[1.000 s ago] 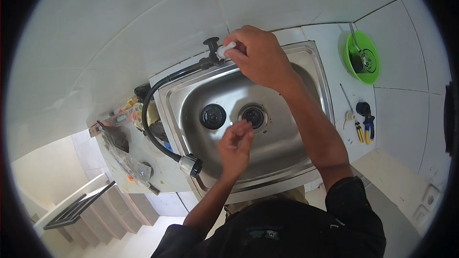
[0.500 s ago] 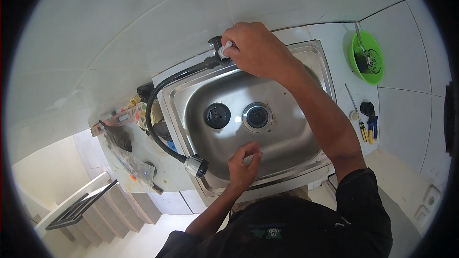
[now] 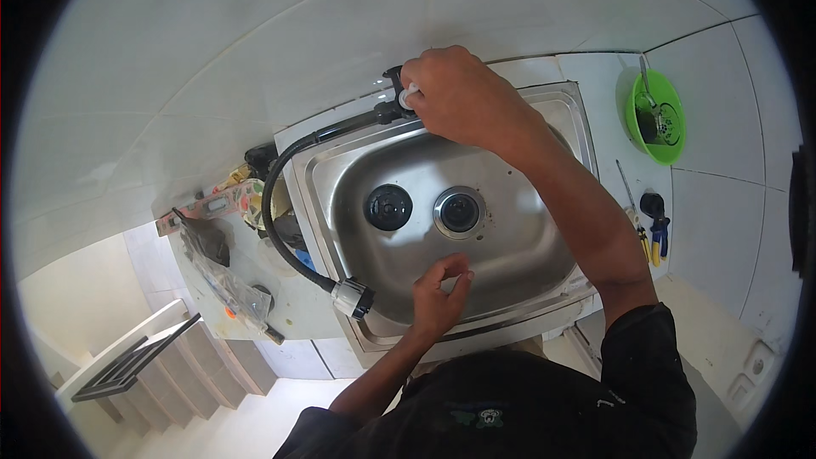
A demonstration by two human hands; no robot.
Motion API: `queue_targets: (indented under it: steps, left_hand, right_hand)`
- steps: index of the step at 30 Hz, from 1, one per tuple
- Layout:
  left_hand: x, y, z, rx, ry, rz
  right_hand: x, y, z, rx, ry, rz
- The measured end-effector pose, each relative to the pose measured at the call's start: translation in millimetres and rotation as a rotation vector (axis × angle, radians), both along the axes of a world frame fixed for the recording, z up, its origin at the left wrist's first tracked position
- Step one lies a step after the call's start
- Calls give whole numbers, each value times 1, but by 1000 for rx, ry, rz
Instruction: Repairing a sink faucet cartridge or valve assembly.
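1. The right hand (image 3: 463,98) grips the white fitting (image 3: 410,95) at the sink's (image 3: 544,246) back rim, as before.
2. The left hand (image 3: 438,293), fingers pinched with nothing visible between them, has drawn back to the sink's front edge.
3. A black hose (image 3: 276,221) curves along the sink's left side.
4. A green bowl (image 3: 671,140) sits right of the sink, pliers (image 3: 656,229) below it.

Single head view, fisheye, worn on person's head, looking steeply down from close above. Steel sink (image 3: 510,280) fills centre; forearms enter from 6 o'clock; tiled wall bends across 12 o'clock; black rim all round.
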State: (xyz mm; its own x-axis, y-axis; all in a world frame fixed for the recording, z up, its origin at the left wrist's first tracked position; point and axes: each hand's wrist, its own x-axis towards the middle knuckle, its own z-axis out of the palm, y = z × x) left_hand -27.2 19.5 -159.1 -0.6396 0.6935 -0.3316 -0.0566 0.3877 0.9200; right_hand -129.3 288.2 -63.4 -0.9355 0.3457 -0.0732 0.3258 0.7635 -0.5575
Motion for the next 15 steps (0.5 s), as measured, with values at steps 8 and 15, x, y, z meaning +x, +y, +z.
queue_targets:
  steps: [8, 15]
  left_hand:
    - [-1, 2, 0, 14, -26, -3]
    - [-2, 2, 1, 23, -51, 2]
  right_hand:
    - [-3, -1, 2, 41, -36, 41]
    - [-2, -2, -7, 49, 24, 84]
